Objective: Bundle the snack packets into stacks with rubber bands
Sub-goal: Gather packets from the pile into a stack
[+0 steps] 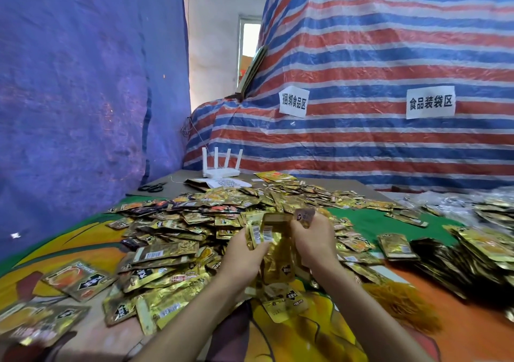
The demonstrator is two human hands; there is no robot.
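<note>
A big heap of gold snack packets [194,222] covers the middle of the table. Above its near edge my left hand [244,256] grips a small stack of packets [261,231], held upright with their barcoded backs toward me. My right hand [314,239] holds the same stack from the right and pinches one more packet [304,217] at the top. No rubber band is visible on the stack or on either hand. Bound stacks of packets [395,246] lie on the right.
A colourful printed cloth [389,219] covers the table. Black scissors [152,187] and a white router [221,171] sit at the far left edge. A striped tarp [361,144] with paper signs rises behind. More packets [486,247] pile up at the far right.
</note>
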